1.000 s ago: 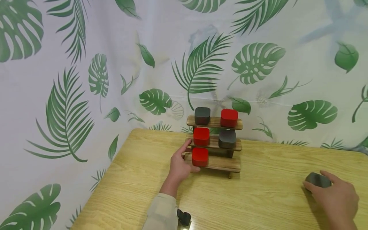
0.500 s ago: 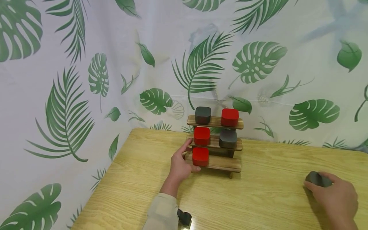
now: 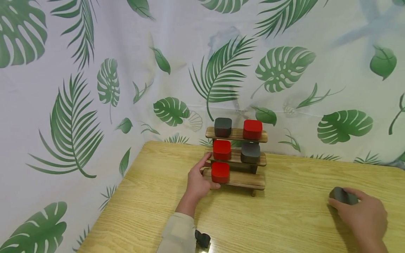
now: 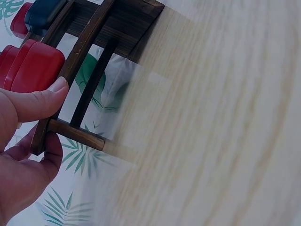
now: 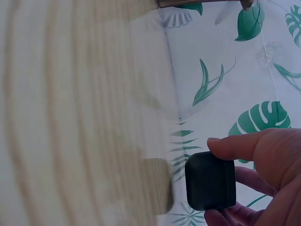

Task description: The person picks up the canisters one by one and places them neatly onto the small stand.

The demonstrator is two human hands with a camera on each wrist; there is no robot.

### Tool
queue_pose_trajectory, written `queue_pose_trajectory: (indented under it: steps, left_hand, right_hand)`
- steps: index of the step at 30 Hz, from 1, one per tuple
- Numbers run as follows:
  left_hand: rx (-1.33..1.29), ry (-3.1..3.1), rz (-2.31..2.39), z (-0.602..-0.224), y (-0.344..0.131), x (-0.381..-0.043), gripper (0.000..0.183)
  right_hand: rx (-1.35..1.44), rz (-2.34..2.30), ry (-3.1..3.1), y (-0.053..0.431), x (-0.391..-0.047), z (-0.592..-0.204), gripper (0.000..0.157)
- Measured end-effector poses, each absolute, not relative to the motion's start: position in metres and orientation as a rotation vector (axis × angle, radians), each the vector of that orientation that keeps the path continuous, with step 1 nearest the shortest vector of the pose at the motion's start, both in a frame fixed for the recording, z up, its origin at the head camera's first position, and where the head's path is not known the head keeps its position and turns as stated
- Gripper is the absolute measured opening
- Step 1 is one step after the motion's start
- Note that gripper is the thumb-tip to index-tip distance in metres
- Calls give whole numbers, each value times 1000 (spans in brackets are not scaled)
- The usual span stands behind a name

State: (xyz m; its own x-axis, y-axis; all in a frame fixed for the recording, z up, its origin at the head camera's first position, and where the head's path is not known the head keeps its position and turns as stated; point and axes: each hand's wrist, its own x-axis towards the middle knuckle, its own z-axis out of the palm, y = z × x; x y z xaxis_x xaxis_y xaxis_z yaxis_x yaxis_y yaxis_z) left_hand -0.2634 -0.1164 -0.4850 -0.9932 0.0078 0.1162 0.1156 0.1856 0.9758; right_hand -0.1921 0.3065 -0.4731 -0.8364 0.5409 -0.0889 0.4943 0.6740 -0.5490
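A three-tier wooden shelf stand (image 3: 243,180) stands on the table near the back. My left hand (image 3: 197,181) grips the left end of its lowest board, thumb in front and fingers behind, as the left wrist view shows. On the top tier sit a dark grey box (image 3: 223,127) and a red box (image 3: 252,129). The middle tier bears a red box (image 3: 222,150) at left and a dark grey box (image 3: 250,153) at right. One red box (image 3: 220,172) is on the left of the bottom tier. At far right, my right hand (image 3: 364,214) pinches a dark grey box (image 5: 209,181) between thumb and fingers.
The wooden table (image 3: 294,211) meets a leaf-printed curtain (image 3: 284,28) at the back and left. A small black object (image 3: 203,239) shows by the left sleeve near the front edge. Table surface lies between the stand and my right hand.
My right hand has shifted slightly left with the dark grey box in its grip. My left hand and the shelf stand have stayed in place.
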Motion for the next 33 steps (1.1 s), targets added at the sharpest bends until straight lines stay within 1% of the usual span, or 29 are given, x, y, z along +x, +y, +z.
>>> queue_pose_trajectory:
  steps: [13,26,33]
  left_hand:
    - [-108,-2335,-1993,-487,-117,-263,113]
    - [-109,-2344,-1986,-486,-116,-264,112]
    - [-111,-2341,-1998,-485,-117,-263,113]
  right_hand:
    - [-768,927,-2860,292,-196,-470,86]
    - [-573,910,-2810,265,-193,-466,81]
    - [-527,911,-2790,251,-193,-465,77]
